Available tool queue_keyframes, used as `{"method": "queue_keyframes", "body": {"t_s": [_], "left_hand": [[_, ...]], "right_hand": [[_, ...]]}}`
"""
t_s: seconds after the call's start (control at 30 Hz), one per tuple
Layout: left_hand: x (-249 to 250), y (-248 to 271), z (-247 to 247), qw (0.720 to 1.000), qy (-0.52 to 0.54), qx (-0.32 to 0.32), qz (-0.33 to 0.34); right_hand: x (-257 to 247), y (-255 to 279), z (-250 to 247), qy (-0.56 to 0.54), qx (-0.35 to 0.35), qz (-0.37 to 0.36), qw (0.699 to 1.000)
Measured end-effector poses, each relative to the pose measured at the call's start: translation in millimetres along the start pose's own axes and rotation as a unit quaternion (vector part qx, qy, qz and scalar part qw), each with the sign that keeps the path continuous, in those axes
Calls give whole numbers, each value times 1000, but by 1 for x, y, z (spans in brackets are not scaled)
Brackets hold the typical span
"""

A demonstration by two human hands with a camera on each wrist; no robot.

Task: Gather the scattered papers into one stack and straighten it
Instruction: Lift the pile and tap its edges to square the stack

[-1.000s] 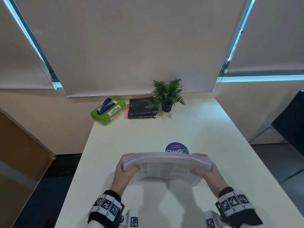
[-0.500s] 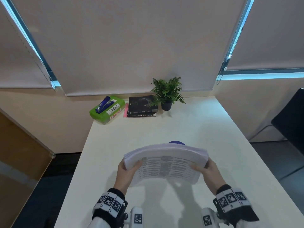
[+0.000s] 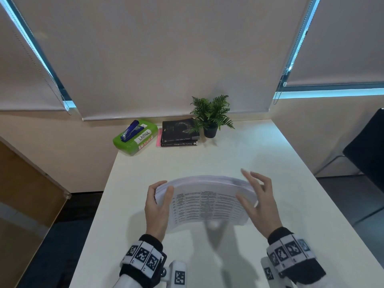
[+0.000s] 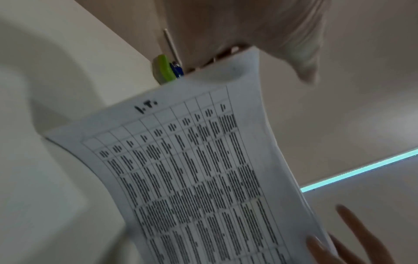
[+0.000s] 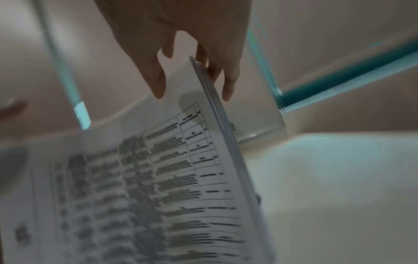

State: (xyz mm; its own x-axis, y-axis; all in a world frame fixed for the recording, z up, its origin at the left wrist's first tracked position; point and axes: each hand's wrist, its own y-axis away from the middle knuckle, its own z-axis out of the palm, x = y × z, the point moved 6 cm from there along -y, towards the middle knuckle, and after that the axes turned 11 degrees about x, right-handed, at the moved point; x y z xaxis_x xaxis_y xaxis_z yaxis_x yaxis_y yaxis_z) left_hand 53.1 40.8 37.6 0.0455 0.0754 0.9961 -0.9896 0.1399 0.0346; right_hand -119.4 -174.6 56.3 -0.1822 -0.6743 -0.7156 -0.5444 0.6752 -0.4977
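Holding the paper stack (image 3: 204, 201) upright near the 6 o'clock edge of the table (image 3: 259, 154), left hand (image 3: 158, 206) gripping its 9 o'clock end, right hand (image 3: 260, 201) spread loose at 3 o'clock: better tapping gently, both ends steady, sheets bowing easily.

Papers (image 3: 204, 206) were white w/ black printed table grid. Table (image 3: 259, 163) was off-white. At its far edge: lime-green box (image 3: 133, 143) w/ white "LARGE" label, blue stapler (image 3: 130, 130) on top; black books (image 3: 179, 132) over a pink one; green fern (image 3: 211, 111) in black pot. Wristbands (image 3: 143, 256) were black-and-white checker tags.
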Motion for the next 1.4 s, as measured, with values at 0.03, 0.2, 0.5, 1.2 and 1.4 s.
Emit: {"method": "queue_keyframes", "body": {"t_s": [0.03, 0.2, 0.5, 1.2, 1.4], "left_hand": [[-1, 0, 1, 1000, 9, 20, -11], [-4, -11, 1, 997, -11, 79, -19], [5, -17, 3, 998, -37, 40, 12], [1, -26, 6, 999, -47, 4, -17], [0, -29, 8, 998, -59, -22, -13]], "right_hand": [[-4, 1, 1, 50, -5, -48, 998], [-1, 8, 7, 161, -7, -147, 976], [-12, 7, 12, 178, 11, -186, 966], [-4, 2, 16, 181, 5, -143, 973], [-9, 3, 16, 301, 15, -189, 935]]}}
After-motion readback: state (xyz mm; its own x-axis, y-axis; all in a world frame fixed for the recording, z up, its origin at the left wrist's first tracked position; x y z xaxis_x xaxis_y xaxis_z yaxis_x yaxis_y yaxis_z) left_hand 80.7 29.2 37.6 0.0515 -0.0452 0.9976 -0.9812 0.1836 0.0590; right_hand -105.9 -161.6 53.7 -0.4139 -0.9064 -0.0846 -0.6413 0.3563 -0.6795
